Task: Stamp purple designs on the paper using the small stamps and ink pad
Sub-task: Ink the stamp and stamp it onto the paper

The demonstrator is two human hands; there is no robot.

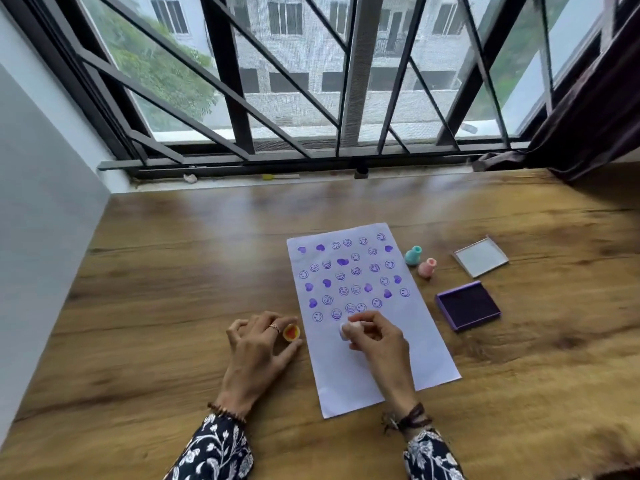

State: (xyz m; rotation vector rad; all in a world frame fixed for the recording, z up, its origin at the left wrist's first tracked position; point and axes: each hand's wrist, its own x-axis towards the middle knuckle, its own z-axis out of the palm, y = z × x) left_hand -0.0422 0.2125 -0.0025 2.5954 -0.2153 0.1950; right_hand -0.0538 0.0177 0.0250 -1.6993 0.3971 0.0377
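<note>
A white paper point(429, 362) lies on the wooden table, its upper part covered with purple hearts and smiley faces. My right hand point(375, 337) pinches a small white stamp point(346, 330) just below the lowest row of prints, low over the sheet. My left hand point(258, 348) rests left of the paper with a yellow stamp point(291, 332) showing a red heart held between thumb and fingers. An open purple ink pad point(467, 304) sits right of the paper. A teal stamp point(414, 255) and a pink stamp point(427, 267) stand near the paper's upper right edge.
The ink pad's clear lid point(480, 257) lies beyond the pad at the right. A barred window point(311, 81) runs along the table's far edge, with a dark curtain point(588, 126) at the right. A grey wall point(45, 220) bounds the left side.
</note>
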